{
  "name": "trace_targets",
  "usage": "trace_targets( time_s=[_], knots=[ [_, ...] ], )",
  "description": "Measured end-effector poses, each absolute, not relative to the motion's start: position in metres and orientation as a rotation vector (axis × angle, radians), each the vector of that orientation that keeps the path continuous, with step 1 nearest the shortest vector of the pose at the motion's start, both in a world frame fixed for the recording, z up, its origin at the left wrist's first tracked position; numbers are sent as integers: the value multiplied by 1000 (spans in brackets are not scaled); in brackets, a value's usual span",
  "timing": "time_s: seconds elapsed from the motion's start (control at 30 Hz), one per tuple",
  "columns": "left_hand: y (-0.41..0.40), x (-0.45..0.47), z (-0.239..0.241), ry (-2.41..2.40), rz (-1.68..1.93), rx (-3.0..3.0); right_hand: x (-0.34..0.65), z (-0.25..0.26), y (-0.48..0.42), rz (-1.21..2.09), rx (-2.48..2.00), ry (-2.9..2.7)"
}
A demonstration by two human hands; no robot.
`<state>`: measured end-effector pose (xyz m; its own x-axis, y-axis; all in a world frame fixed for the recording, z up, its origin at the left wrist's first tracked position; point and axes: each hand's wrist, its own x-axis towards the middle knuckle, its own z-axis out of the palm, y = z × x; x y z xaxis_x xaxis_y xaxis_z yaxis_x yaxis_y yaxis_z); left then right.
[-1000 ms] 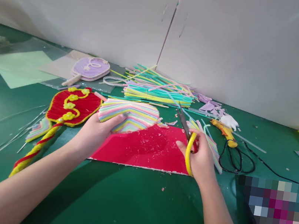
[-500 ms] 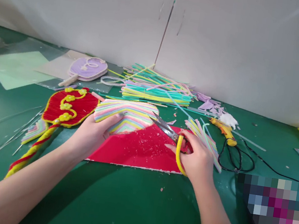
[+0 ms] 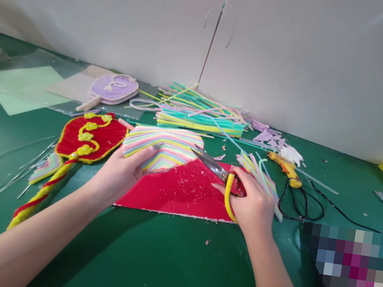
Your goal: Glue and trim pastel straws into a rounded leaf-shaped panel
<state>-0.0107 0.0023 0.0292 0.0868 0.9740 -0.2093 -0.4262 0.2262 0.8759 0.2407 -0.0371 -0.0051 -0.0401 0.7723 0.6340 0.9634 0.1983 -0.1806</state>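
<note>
My left hand (image 3: 128, 167) grips a pastel striped pipe-cleaner panel (image 3: 169, 145), its thumb lying on top and the other fingers hidden beneath. The stripes bend in a shallow chevron. In my right hand (image 3: 253, 200) is a pair of scissors (image 3: 215, 167) with yellow handles. Their blades point left, and the tips lie at the panel's right edge; whether they touch it I cannot tell. Under both lies a red sheet (image 3: 183, 195) sprinkled with small pale scraps. Close to my left hand rests a red fan (image 3: 91, 140) with yellow flowers and a twisted red-and-yellow handle.
Behind the panel lies a pile of pastel pipe cleaners (image 3: 199, 116). A lilac fan (image 3: 113, 88) rests at the back left. Beyond my right hand are a yellow glue gun (image 3: 286, 167) with a black cord and loose pipe cleaners (image 3: 262, 173). A pale wall closes off the back.
The view has shifted very slightly. Both hands, the panel and the scissors keep nearly the same places.
</note>
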Motion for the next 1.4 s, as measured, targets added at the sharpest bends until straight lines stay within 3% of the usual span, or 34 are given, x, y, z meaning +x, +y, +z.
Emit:
trace_targets(
  time_s=[0.3,0.6,0.8,0.93,1.1,1.4],
  knots=[
    [2,-12,26,940,1192,747,238,-7,-37,-382,-1601,-1816],
    [-2,-11,23,1010,1159,929,247,-10,-33,303,-1692,-1417],
    [-4,-11,18,1066,1096,1114,242,-3,-38,401,-1604,-1491],
    [-12,-1,16,1047,1069,1087,220,-4,-41,632,-1530,-1402],
    [-18,0,9,883,775,1149,204,0,-39,769,-1488,-1226],
    [-20,-4,4,921,694,888,216,6,-39,975,-1419,-1222]
  ],
)
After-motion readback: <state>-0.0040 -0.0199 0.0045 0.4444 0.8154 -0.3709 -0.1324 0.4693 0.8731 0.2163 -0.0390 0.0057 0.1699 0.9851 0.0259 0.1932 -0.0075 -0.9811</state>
